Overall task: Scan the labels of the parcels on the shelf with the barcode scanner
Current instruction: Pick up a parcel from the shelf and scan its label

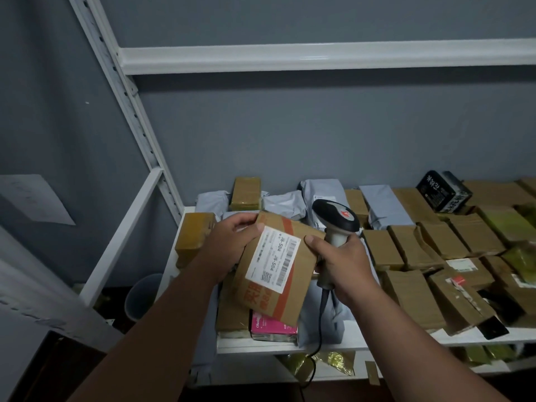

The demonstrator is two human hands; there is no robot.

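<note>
The left hand holds a cardboard parcel lifted just above the shelf, its grip curled round the parcel's upper left corner with the thumb lying on the white label. The right hand has its grip wrapped round the handle of the barcode scanner, and its thumb also presses the parcel's right edge, so both hands steady it.

The scanner's head points up and away toward 12 o'clock, not at the label. To do this step well, I judge the right thumb should let go of the box, the scanner should tip down so its window faces the long barcode along the label's right side, and the left thumb should stay off the bars (glare on the glossy label could spoil a read, so a slight tilt helps).

Around it: brown boxes fill the shelf from 2 to 4 o'clock, grey mailer bags lie at 12 o'clock, and a pink box sits directly beneath the held parcel at 6 o'clock. The scanner's cable hangs down past the shelf edge and could snag on the parcels there.
</note>
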